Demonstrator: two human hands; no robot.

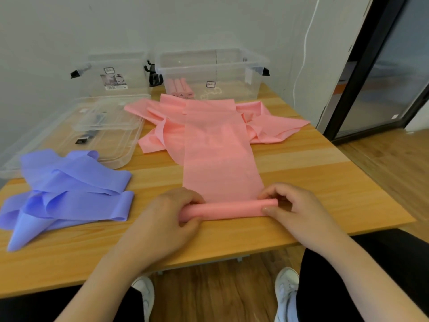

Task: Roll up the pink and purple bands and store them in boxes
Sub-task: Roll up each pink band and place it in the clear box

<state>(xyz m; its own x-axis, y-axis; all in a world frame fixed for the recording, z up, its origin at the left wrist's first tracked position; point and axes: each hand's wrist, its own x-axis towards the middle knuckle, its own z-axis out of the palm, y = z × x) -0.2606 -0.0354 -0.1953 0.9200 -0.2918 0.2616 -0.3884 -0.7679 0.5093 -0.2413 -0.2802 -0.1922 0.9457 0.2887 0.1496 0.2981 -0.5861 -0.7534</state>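
A pink band (pixel 220 156) lies stretched away from me on the wooden table (pixel 325 182), its near end wound into a roll (pixel 229 209). My left hand (pixel 171 219) grips the roll's left end, and my right hand (pixel 294 205) pinches its right end between thumb and fingers. More loose pink bands (pixel 267 126) are heaped behind it. Several purple bands (pixel 67 189) lie in a loose pile at the left. Three finished pink rolls (pixel 181 88) lie inside the clear box (pixel 232 73) at the back right.
A second clear box (pixel 116 75) stands at the back left against the wall. Two clear lids (pixel 92 131) lie flat in front of it. The table's near edge runs just below my hands. My legs and white shoes (pixel 286 291) show under it.
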